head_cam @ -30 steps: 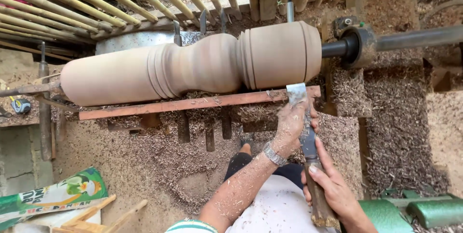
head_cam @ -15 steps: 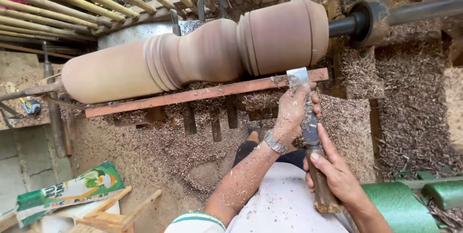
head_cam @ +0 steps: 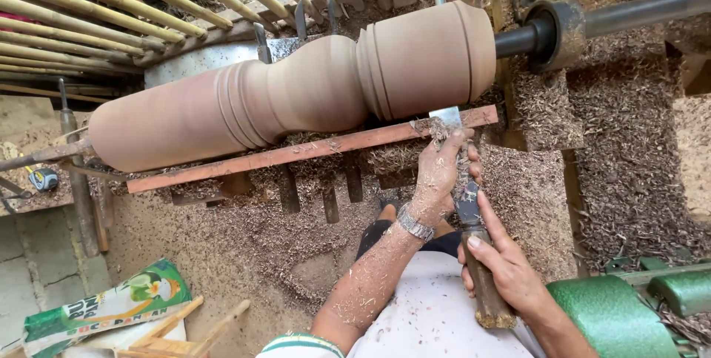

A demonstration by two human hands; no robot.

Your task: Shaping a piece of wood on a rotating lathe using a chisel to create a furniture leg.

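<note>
The left hand (head_cam: 438,173) is clenched around the blade of the chisel (head_cam: 465,195) just below the red tool rest (head_cam: 296,152), the right hand (head_cam: 503,269) grasps its wooden handle lower down, and the chisel's long axis points up toward the turned wood piece (head_cam: 296,99), its tip lying on that rest.

Turned wood blank (head_cam: 296,99): smooth, matt, pale brown, fine grooves cut in. Tool rest (head_cam: 296,152): rusty red metal, dull. Chisel (head_cam: 463,188): grey steel blade, rough wooden handle (end frayed). Shaft (head_cam: 644,8): dark dull metal. Shavings (head_cam: 622,158): coarse, fibrous. Left hand (head_cam: 438,173) dusted with chips; metal watch band (head_cam: 415,223), shiny. Bag (head_cam: 104,306): glossy plastic.
</note>
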